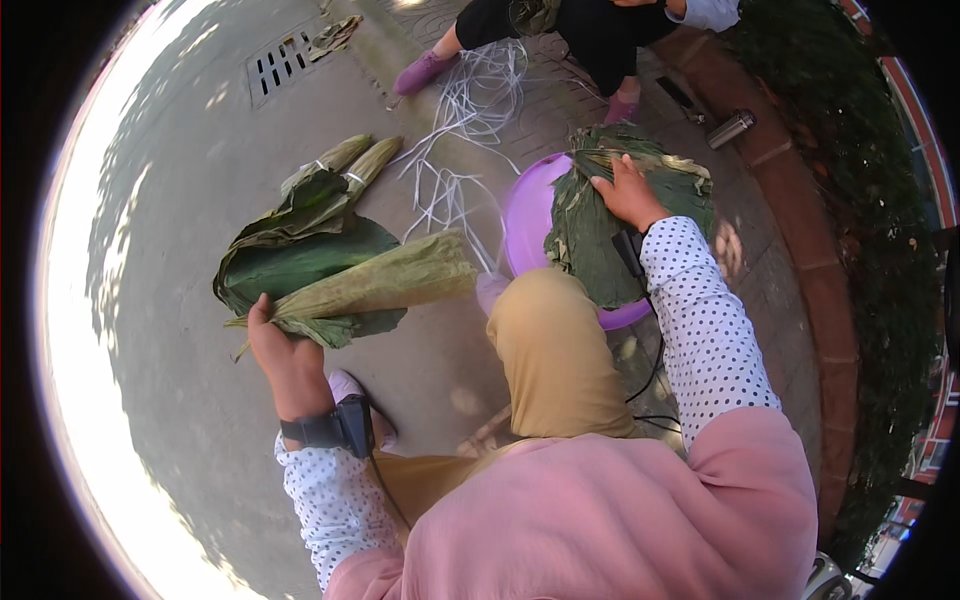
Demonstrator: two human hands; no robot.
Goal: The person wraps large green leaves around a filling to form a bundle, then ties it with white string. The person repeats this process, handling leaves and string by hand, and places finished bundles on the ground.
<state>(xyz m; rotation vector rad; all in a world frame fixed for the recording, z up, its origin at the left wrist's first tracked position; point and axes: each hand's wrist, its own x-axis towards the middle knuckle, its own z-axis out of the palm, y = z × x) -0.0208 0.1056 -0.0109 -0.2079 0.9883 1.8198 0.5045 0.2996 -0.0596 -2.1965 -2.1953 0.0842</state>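
Observation:
My left hand (288, 362) is closed around the stem end of some large leaves. Among them is a folded, pale yellow-green leaf (385, 280) pointing right over a broader dark green leaf (310, 262). Just beyond lie tied leaf bundles (372, 165) on the ground, partly behind the held leaves. On the right, a heap of big wrinkled green leaves (600, 240) rests on a round purple basin (530, 210). My right hand (635, 195) lies on top of this heap, thumb and fingers apart, touching the leaves.
White plastic strips (470, 105) lie tangled on the pavement ahead. Another person (600, 50) in dark trousers and pink shoes sits at the far side. A metal flask (732, 128) is by the brick kerb (800, 220) at right. A drain grate (283, 65) lies far left.

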